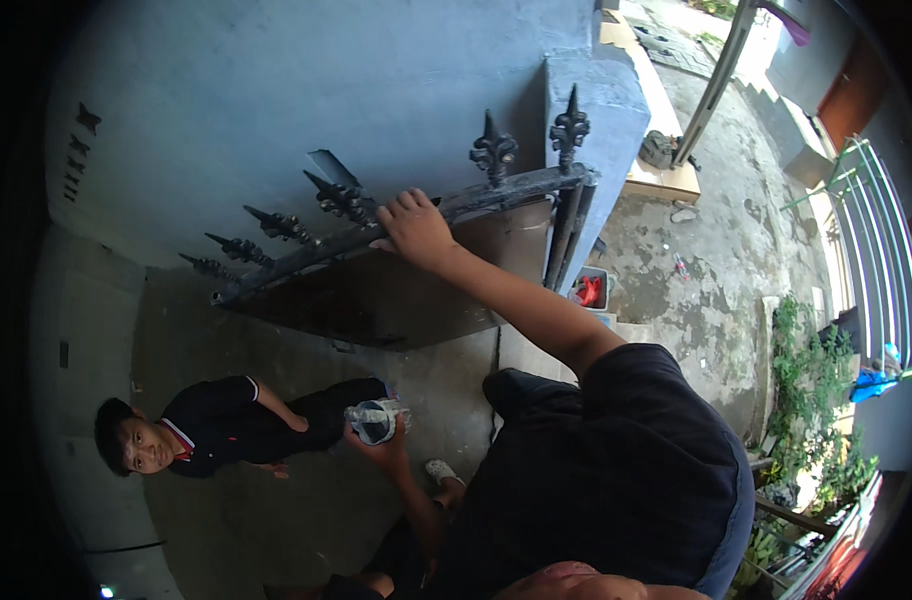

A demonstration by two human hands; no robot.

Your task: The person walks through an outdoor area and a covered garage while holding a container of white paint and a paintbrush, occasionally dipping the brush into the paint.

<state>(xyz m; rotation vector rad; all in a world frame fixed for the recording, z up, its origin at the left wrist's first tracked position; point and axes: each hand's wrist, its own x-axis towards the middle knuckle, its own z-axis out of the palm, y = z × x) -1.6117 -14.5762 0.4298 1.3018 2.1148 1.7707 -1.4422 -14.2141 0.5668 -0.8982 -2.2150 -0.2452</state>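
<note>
My right arm reaches across to a dark metal gate (476,268). My right hand (416,230) is closed over its top rail (511,188), fingers curled on the bar. Spear-shaped finials (493,152) stand along this rail, on both sides of the hand. Lower down, my left hand (394,445) is wrapped round a clear plastic cup (372,422), held out from my body. The cup looks whitish and grey inside; its contents cannot be made out.
Another person (216,425) in a dark polo shirt stands beyond the cup. Behind the gate rises a blue-grey wall (306,80) with a pillar (601,120). To the right are a bin with red things (591,288), plants (811,390) and a drying rack (871,240).
</note>
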